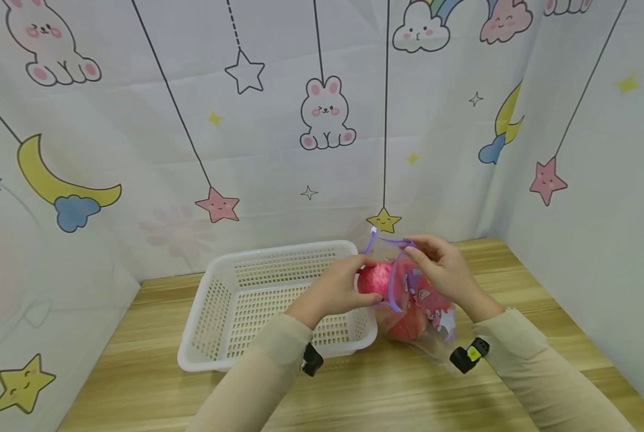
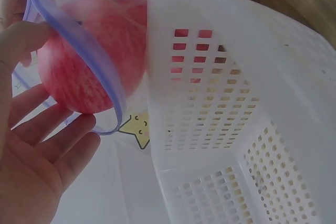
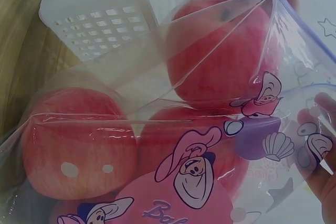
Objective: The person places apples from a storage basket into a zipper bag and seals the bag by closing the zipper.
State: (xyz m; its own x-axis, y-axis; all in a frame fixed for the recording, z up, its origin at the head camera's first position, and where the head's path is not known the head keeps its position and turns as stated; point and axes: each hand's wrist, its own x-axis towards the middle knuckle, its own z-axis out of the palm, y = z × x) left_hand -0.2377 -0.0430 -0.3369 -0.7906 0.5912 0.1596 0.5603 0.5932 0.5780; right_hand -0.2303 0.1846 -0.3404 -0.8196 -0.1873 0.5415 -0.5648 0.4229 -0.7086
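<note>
My left hand (image 1: pixel 335 287) holds a red apple (image 2: pixel 97 51) between thumb and fingers at the mouth of a clear printed zip bag (image 3: pixel 199 163). The bag's purple zip rim (image 2: pixel 86 51) passes across the apple in the left wrist view. On the far side of the opening, my right hand (image 1: pixel 451 273) pinches the rim and keeps the mouth apart. Inside the bag, several more apples (image 3: pixel 79 150) lie below the held one, partly covered by the printed cartoon figures. The bag rests on the table just right of the white basket.
A white perforated plastic basket (image 1: pixel 192 327) stands left of the bag, its right end close against it, with no contents visible. Both sit on a wood-grain table (image 1: pixel 386 396). A curtain (image 1: pixel 273 162) printed with rabbits and stars hangs behind and at the sides.
</note>
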